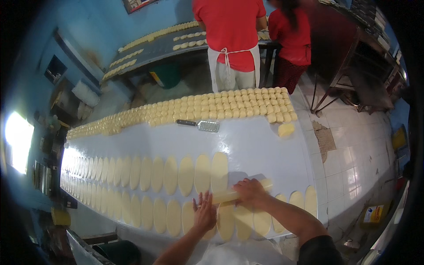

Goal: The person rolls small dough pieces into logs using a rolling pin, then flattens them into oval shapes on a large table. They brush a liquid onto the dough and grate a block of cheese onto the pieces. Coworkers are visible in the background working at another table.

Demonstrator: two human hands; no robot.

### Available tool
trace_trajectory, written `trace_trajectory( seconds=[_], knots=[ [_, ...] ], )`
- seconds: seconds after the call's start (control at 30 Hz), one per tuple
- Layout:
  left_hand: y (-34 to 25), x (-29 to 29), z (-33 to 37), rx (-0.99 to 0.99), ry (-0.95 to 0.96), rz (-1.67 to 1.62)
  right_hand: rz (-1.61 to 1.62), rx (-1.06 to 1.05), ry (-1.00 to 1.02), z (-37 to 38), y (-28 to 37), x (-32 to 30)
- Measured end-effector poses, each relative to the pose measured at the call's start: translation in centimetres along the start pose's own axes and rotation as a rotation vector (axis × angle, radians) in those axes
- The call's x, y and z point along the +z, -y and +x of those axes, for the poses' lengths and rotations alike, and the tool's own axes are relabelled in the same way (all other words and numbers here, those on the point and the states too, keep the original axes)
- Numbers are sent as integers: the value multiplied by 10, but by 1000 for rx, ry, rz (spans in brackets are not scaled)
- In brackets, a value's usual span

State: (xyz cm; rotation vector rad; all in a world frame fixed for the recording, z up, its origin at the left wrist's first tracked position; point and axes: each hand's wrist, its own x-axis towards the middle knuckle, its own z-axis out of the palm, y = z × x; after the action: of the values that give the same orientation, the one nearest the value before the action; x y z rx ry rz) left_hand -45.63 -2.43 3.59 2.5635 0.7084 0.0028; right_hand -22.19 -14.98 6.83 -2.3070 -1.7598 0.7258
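At the far ends of some dough ovals (226,222) on the table (274,154) lies the pale rolling pin (223,196); the right hand (250,191) bends over it, grip unclear, the left hand (205,214) beside its left end, fingers extended; level, even pressure should keep thickness uniform

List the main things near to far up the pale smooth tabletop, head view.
Nearer row of flat cream dough ovals, farther row of similar ovals, black-handled metal grater, packed rounded yellow dough pieces.
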Motion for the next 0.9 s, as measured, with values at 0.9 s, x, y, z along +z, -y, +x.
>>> trace_trajectory(
  seconds=[0.9],
  knots=[
    [-225, 86, 411, 410, -167, -120, 70, 174, -204, -67, -164, -38]
  ],
)
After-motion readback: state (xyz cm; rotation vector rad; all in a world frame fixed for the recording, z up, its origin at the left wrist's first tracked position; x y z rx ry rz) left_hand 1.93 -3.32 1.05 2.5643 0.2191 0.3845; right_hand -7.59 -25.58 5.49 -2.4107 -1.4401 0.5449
